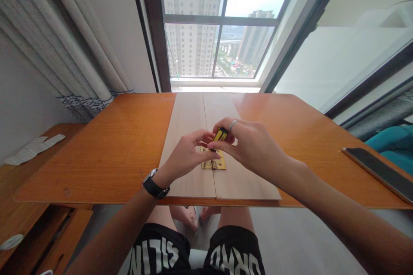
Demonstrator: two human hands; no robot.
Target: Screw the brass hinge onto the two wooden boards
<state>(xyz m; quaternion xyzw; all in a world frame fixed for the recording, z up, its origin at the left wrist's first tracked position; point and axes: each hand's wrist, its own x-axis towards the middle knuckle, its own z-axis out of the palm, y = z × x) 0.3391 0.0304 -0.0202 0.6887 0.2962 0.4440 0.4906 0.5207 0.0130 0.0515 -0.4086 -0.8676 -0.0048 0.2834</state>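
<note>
Two pale wooden boards point(190, 180) lie side by side on the orange table, a thin seam between them. Across the seam rests a yellow patterned plate point(219, 163), partly covered by my hands. My right hand point(243, 137), with a ring on one finger, grips a small black and yellow tool point(221, 134) above the plate. My left hand point(190, 152), with a watch at the wrist, is just left of the tool. Its thumb and fingers close around something small and dark under the tool's lower end, too small to name.
The orange table point(129, 137) extends to both sides. A dark flat object point(377, 174) lies near its right edge. White paper point(35, 148) is on a lower wooden surface at the left. Behind the table is a window.
</note>
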